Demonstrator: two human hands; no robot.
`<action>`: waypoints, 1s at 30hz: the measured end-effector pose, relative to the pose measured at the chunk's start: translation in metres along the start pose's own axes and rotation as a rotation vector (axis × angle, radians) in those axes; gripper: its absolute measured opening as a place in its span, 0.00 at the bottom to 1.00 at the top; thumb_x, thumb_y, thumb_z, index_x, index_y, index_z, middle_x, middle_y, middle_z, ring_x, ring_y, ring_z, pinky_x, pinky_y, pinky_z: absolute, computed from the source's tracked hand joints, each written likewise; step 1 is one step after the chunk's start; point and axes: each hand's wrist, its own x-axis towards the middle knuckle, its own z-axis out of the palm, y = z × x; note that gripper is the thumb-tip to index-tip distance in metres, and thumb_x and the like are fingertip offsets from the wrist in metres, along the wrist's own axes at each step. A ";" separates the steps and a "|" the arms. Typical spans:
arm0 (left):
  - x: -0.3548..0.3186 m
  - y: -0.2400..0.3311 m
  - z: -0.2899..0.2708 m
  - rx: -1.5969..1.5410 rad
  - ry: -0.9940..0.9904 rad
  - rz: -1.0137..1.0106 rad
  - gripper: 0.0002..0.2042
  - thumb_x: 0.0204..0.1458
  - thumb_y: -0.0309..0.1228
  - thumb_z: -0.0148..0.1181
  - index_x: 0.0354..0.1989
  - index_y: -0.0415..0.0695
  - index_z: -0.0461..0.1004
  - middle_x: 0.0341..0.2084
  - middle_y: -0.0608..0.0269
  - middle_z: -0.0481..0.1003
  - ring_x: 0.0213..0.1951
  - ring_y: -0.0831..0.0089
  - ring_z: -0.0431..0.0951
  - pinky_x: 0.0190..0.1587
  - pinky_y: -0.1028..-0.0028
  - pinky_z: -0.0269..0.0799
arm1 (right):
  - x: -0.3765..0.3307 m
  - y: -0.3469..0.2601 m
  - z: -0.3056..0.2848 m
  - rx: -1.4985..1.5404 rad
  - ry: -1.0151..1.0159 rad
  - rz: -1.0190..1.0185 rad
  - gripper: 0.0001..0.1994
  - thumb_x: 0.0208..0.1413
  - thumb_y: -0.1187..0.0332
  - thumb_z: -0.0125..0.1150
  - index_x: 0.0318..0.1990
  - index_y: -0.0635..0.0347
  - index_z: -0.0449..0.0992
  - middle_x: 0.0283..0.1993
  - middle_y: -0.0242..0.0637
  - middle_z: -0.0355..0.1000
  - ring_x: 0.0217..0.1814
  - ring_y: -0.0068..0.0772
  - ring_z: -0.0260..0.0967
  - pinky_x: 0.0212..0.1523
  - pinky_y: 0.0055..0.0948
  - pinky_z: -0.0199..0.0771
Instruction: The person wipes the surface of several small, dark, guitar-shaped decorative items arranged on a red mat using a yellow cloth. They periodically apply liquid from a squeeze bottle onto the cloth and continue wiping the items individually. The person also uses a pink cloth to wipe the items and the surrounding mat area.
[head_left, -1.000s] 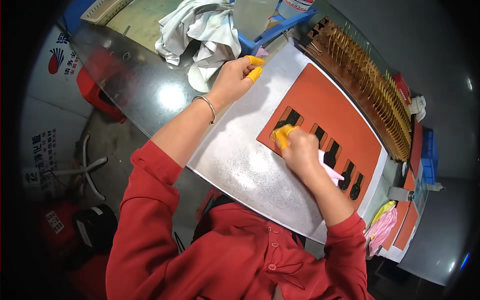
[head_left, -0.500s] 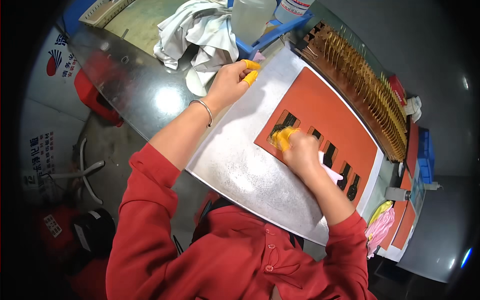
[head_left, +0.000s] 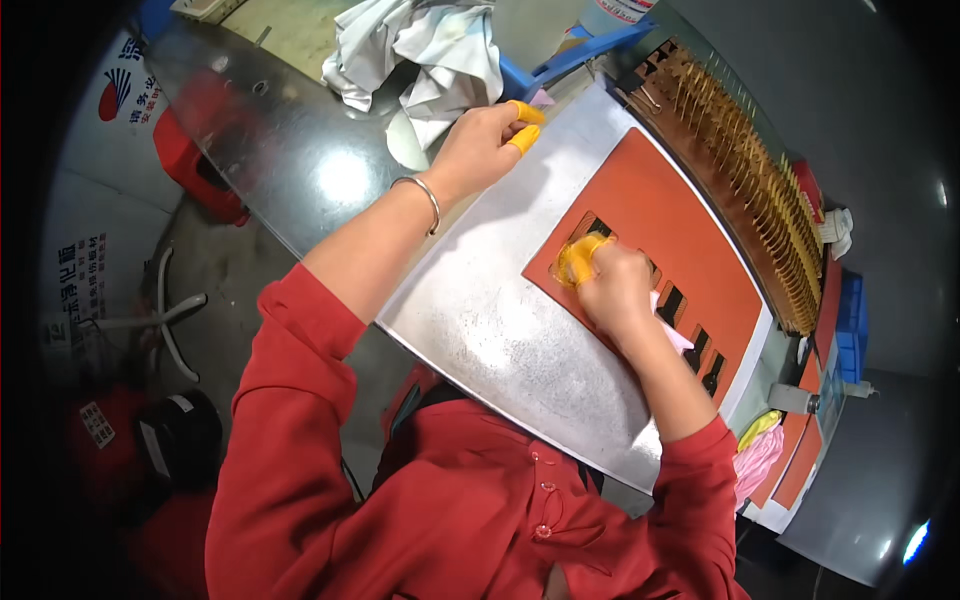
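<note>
My left hand (head_left: 483, 146), with yellow finger covers and a thin bracelet at the wrist, grips the far left corner of a grey metal plate (head_left: 490, 330). An orange sheet (head_left: 690, 215) with a row of dark rectangular slots lies on the plate. My right hand (head_left: 612, 287), also with yellow covers on its fingertips, is closed and pressed down on the sheet at the slot nearest the left end. A pale strip (head_left: 676, 331) sticks out from under that hand toward my wrist.
A long rack of brown toothed parts (head_left: 752, 170) runs along the plate's far side. Crumpled white cloth (head_left: 420, 50) and a blue tray (head_left: 560, 62) lie beyond my left hand. A red stool (head_left: 195, 150) stands at left. Pink and yellow rags (head_left: 758, 452) hang at right.
Both hands stay where they were; my right hand keeps pressing at the same slot. My head has shifted slightly.
</note>
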 end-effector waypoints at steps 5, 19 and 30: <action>0.003 -0.012 0.004 -0.013 0.011 0.041 0.11 0.52 0.25 0.53 0.42 0.36 0.71 0.25 0.66 0.73 0.26 0.82 0.69 0.30 0.81 0.66 | -0.008 -0.005 0.000 -0.009 -0.010 -0.113 0.06 0.45 0.71 0.61 0.26 0.65 0.76 0.22 0.47 0.70 0.22 0.45 0.70 0.24 0.35 0.69; 0.001 -0.002 -0.001 -0.004 0.025 0.028 0.10 0.48 0.26 0.55 0.39 0.37 0.73 0.26 0.56 0.76 0.25 0.72 0.75 0.30 0.75 0.70 | -0.017 -0.002 -0.014 -0.056 0.007 -0.088 0.06 0.45 0.72 0.59 0.24 0.66 0.75 0.20 0.46 0.69 0.21 0.44 0.69 0.24 0.36 0.70; 0.000 0.004 -0.004 0.020 -0.020 -0.022 0.11 0.51 0.25 0.53 0.43 0.36 0.72 0.27 0.63 0.74 0.27 0.81 0.70 0.32 0.80 0.68 | -0.025 0.006 -0.012 -0.007 -0.018 -0.094 0.05 0.45 0.72 0.59 0.29 0.63 0.76 0.21 0.45 0.70 0.21 0.42 0.69 0.23 0.34 0.69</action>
